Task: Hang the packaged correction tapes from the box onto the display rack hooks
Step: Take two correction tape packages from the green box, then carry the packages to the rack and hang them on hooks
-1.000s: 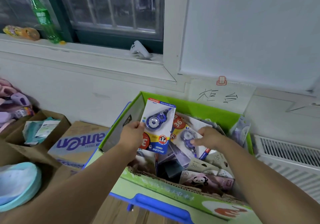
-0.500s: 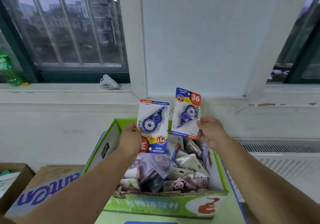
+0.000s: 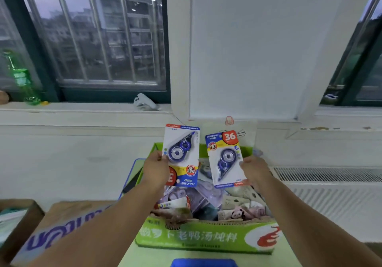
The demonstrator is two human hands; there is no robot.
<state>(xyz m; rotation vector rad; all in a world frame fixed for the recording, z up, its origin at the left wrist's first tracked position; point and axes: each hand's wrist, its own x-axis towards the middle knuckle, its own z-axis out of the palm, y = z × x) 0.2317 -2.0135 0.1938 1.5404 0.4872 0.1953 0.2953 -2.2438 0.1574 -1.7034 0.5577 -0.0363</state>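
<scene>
Holding two packaged correction tapes up over the box, both hands busy. Left hand (image 3: 156, 168) pinches the left pack (image 3: 182, 155) by its left edge, fingers curled on the card. This pack is upside down, with its print inverted and the red price disc at the bottom. Right hand (image 3: 255, 170) pinches the right pack (image 3: 226, 159) by its right edge, fingers closed on the card. That one is upright with the red "36" at the top, tilted slightly. The packs are side by side, close but not touching, both raised in front of the white wall panel (image 3: 244, 49).

The green box (image 3: 204, 235) sits below the hands. It is open-topped and stuffed with more stationery packs (image 3: 206, 202), mostly purple and pale cards in a loose jumble, one with a panda print. A brown cardboard carton (image 3: 62, 225) with purple lettering stands just left of it. A blue item (image 3: 203, 262) shows at the bottom edge, too cropped to identify.

Background: barred window (image 3: 99, 35) on the left, with a green bottle (image 3: 21, 78) and a small white object (image 3: 144, 101) on the sill. A radiator grille (image 3: 330, 174) is on the right.
</scene>
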